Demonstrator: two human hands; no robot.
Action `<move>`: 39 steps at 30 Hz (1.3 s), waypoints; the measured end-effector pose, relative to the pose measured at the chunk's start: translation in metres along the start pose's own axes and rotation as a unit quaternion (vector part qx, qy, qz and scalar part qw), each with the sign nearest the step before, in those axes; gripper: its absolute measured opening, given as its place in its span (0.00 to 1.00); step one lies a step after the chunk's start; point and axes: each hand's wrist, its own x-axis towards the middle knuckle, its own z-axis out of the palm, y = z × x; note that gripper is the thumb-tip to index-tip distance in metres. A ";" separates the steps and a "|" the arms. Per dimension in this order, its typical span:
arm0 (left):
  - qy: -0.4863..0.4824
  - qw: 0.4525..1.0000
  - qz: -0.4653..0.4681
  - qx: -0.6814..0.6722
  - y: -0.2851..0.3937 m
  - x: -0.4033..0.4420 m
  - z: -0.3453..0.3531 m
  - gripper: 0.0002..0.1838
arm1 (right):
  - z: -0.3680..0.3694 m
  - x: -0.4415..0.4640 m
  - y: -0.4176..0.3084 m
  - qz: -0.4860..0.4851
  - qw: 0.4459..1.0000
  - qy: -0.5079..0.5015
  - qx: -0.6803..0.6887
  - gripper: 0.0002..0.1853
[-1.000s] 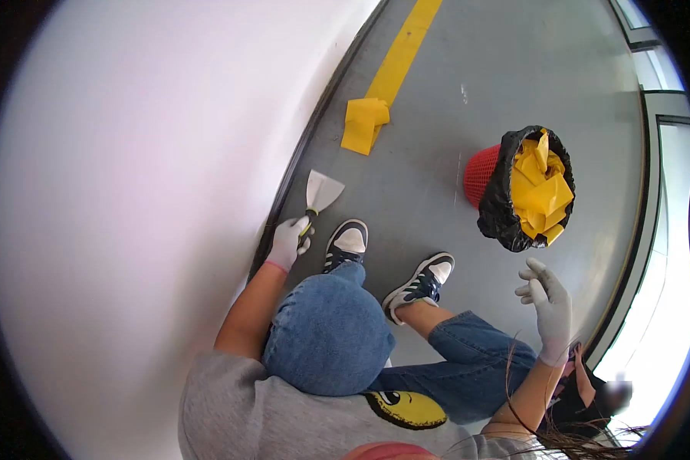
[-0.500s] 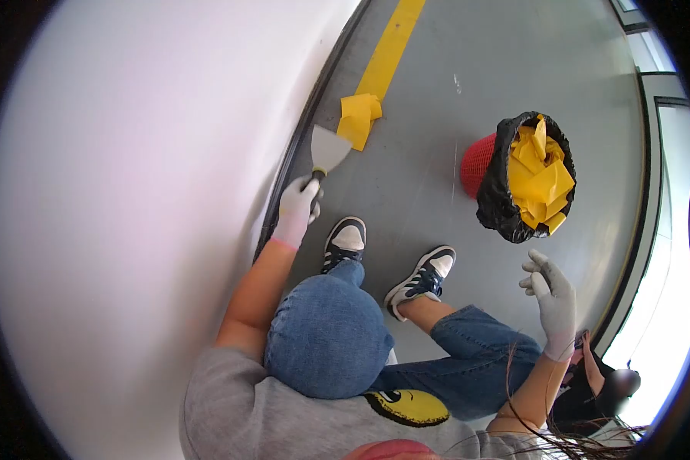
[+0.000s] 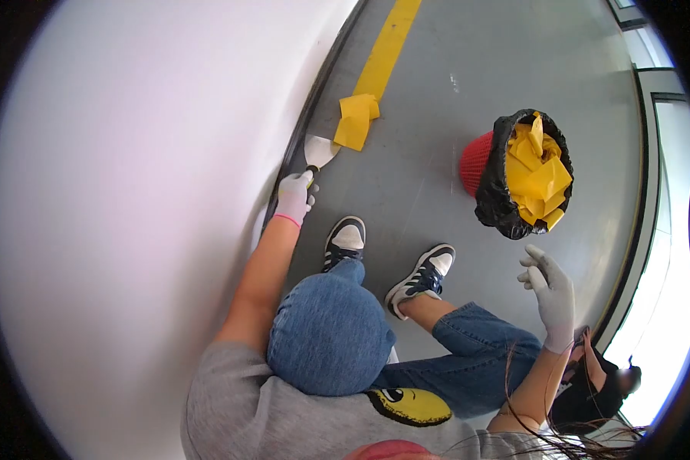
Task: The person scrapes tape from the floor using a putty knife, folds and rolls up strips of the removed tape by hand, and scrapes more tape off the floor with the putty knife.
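My left hand (image 3: 294, 195), in a white glove, is wrapped round the handle of a putty knife (image 3: 320, 152). Its wide metal blade points away from me, low over the floor, with its tip at the lower left edge of a loose folded piece of yellow tape (image 3: 354, 126). Whether the blade goes under that piece I cannot tell. Above it, the yellow tape strip (image 3: 387, 57) runs on along the floor. My right hand (image 3: 552, 291), also gloved, hangs open with bent fingers, holding nothing, just below the bin.
A red bin (image 3: 475, 163) with a black bag (image 3: 499, 201) stands to the right, full of crumpled yellow tape (image 3: 540, 184). The white wall (image 3: 153, 192) with dark skirting rises close on my left. Another person (image 3: 590, 395) is at the lower right.
My left hand has moved slightly forward and towards the wall. The putty knife's blade has tilted, and its tip now meets the folded tape's edge. My right hand has barely moved.
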 end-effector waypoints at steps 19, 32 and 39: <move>-0.059 0.996 -0.045 0.043 0.017 -0.013 0.029 0.09 | 0.000 -0.001 -0.009 0.006 1.000 -0.003 -0.013 0.20; -0.123 0.990 0.040 0.050 -0.009 -0.049 0.014 0.13 | -0.003 -0.002 -0.005 -0.013 1.000 0.000 -0.015 0.19; -0.120 0.992 -0.027 -0.007 -0.051 -0.040 0.028 0.10 | -0.002 -0.001 -0.002 -0.005 0.999 -0.003 -0.034 0.19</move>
